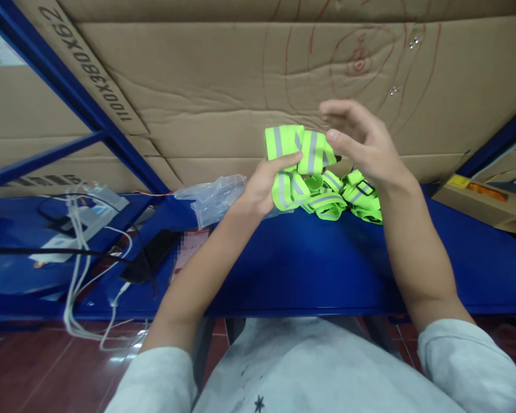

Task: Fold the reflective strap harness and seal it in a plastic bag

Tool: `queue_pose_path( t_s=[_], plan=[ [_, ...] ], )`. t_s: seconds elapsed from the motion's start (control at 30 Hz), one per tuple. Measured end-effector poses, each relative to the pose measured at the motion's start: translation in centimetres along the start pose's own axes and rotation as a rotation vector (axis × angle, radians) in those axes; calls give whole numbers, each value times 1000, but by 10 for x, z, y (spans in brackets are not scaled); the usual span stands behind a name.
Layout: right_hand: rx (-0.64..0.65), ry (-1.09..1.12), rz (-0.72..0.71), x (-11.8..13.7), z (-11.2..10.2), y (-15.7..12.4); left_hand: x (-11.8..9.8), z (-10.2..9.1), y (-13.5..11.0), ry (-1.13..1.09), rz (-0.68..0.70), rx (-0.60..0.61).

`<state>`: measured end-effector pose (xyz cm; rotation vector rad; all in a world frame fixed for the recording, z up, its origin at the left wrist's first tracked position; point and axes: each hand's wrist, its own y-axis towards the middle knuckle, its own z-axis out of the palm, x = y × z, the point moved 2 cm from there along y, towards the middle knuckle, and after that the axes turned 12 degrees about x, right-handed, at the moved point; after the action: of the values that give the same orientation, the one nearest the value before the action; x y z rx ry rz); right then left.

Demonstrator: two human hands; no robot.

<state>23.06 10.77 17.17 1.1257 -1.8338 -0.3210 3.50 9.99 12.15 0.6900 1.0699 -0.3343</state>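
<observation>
Upper centre: left hand point(261, 184) pinches the reflective strap point(284, 142), right hand point(363, 146) half-open; the tangled pile point(348, 199) could tug it loose.

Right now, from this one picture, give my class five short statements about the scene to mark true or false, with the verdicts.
1. The left hand grips a neon strap. True.
2. The table is red. False: it is blue.
3. A clear bag lies left of the pile of straps. True.
4. The right hand holds scissors. False: its thumb is at the strap and no tool shows in it.
5. White cables lie at the table's right end. False: they lie at its left end.
</observation>
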Motion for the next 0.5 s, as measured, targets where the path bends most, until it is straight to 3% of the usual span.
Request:
queue_pose_path(
  t_s=[0.23, 0.5],
  plan=[
    [141, -141, 170, -3, 4, 0, 4, 1, -2, 8, 55, -20],
    [138, -294, 74, -11, 12, 1, 2, -1, -2, 60, -36, -18]
  ],
)
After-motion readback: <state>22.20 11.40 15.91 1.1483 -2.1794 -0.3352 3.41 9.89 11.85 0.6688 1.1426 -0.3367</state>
